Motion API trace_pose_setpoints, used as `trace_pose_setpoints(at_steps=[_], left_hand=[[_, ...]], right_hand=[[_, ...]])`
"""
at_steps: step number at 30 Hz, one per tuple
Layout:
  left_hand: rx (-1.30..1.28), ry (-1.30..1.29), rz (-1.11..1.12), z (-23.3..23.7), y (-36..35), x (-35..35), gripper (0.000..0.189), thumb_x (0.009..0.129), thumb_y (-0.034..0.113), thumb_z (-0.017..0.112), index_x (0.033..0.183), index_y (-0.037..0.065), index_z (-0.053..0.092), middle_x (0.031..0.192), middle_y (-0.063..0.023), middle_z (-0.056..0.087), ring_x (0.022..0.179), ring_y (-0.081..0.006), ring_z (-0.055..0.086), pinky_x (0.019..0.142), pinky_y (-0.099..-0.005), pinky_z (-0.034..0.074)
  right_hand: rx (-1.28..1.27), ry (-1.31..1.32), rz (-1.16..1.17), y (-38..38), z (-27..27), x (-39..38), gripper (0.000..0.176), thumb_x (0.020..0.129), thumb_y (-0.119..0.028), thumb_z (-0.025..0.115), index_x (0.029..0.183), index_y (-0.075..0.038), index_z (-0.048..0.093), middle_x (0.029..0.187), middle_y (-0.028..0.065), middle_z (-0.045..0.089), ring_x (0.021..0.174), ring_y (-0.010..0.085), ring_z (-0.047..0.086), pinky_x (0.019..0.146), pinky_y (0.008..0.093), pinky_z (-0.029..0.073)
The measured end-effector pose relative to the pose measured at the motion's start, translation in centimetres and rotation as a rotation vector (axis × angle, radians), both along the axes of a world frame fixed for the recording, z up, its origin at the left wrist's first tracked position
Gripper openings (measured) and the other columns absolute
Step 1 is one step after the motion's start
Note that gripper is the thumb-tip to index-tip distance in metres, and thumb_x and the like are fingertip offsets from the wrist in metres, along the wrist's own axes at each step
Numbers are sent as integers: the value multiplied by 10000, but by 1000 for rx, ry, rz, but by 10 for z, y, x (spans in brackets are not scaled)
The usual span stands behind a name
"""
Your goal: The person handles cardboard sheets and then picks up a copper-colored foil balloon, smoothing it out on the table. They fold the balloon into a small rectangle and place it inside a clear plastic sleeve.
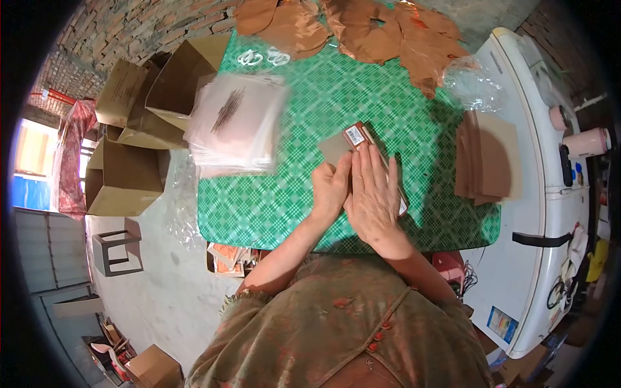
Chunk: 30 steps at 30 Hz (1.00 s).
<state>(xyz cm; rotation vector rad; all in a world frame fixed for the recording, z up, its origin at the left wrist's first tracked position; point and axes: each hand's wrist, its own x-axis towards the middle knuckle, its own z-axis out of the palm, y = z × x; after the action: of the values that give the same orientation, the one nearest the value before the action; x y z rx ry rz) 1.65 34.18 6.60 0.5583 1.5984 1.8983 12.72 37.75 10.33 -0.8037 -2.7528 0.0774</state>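
Note:
On the green checked tablecloth (pixel 310 213) lies a small flat box (pixel 355 135) with a white barcode label, set at a slant. My right hand (pixel 374 194) rests flat over it, fingers stretched out and covering most of its surface. Beside it, my left hand (pixel 331 187) has its fingers curled at the box's left edge, the thumb pointing up; what those fingers hold, if anything, is hidden. A grey-brown card piece (pixel 332 147) sticks out to the left of the box, above my left hand.
A stack of clear plastic sleeves (pixel 252 123) is at the table's left, brown card sheets (pixel 485 155) at its right. Brown material (pixel 362 32), white loops (pixel 250 59) and clear plastic (pixel 475 84) lie at the back. Open cardboard boxes (pixel 129 178) stand left; a white refrigerator (pixel 524 284) is right.

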Motion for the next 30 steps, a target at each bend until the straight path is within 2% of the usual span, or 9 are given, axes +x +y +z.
trace_pose_setpoints(at_steps=[7, 10, 14, 16, 22, 23, 26, 29, 30], left_hand=[[-109, -77, -50, 14, -6, -6, 456, 1049, 260, 646, 707, -40, 684, 594, 1, 606, 533, -70, 488, 455, -317, 360], [-91, -41, -28, 9, -3, -4, 476, 1036, 262, 653, 666, -37, 664, 551, 2, 563, 512, -71, 462, 446, -325, 337], [-198, -13, -102, 14, -9, -9, 366, 1052, 226, 626, 749, 22, 656, 626, 56, 556, 554, -43, 440, 472, -277, 327], [-170, 1, -61, 12, -6, -4, 377, 1050, 226, 629, 727, 32, 643, 607, 59, 534, 546, -45, 428, 472, -277, 322], [-173, -78, -106, 22, -7, -4, 435, 1080, 242, 606, 689, 53, 610, 567, 47, 532, 479, -59, 427, 431, -276, 303], [-34, -150, -198, 7, -7, -8, 481, 1081, 236, 609, 651, 20, 610, 518, 14, 519, 451, -75, 403, 416, -301, 284], [-82, 30, -93, 12, -4, -4, 449, 1087, 216, 597, 686, 15, 614, 516, 23, 516, 457, -68, 405, 422, -302, 281], [-122, 60, -104, 1, -5, -4, 387, 1071, 220, 626, 760, -10, 640, 555, 0, 559, 507, -66, 450, 445, -314, 346], [-143, 84, -77, 1, -4, -5, 374, 1067, 222, 632, 778, -15, 646, 563, -8, 568, 519, -67, 461, 451, -318, 364]], right_hand=[[-63, 31, 91, -17, 3, 10, 792, 947, -328, 644, 1487, 198, 402, 1644, 336, 298, 1582, 447, 203, 1303, 562, 110], [-55, 35, 87, -19, -4, 11, 815, 911, -336, 674, 1476, 193, 420, 1637, 347, 304, 1580, 455, 203, 1302, 557, 105], [-180, 29, 100, -32, -21, 16, 890, 816, -346, 745, 1467, 174, 431, 1649, 357, 260, 1582, 478, 168, 1299, 550, 107], [-228, 37, 93, -35, -12, 15, 884, 822, -336, 744, 1464, 180, 425, 1653, 358, 239, 1588, 470, 148, 1299, 549, 101], [-175, 163, 228, -7, 17, 35, 817, 854, -320, 715, 1493, 109, 444, 1608, 318, 371, 1538, 489, 282, 1276, 570, 192], [-106, 302, 135, 7, 27, 39, 772, 870, -274, 718, 1503, 76, 451, 1568, 304, 433, 1496, 491, 358, 1250, 582, 253], [5, 474, -161, 51, 10, 43, 697, 882, -161, 719, 1481, 82, 460, 1534, 322, 456, 1468, 474, 406, 1232, 569, 294], [-205, 366, -103, 61, -17, 44, 703, 881, -161, 724, 1487, 77, 457, 1551, 295, 457, 1486, 450, 392, 1241, 544, 295], [-163, 310, -74, 55, -13, 40, 709, 878, -163, 727, 1489, 72, 457, 1554, 280, 461, 1490, 438, 392, 1246, 535, 291]])
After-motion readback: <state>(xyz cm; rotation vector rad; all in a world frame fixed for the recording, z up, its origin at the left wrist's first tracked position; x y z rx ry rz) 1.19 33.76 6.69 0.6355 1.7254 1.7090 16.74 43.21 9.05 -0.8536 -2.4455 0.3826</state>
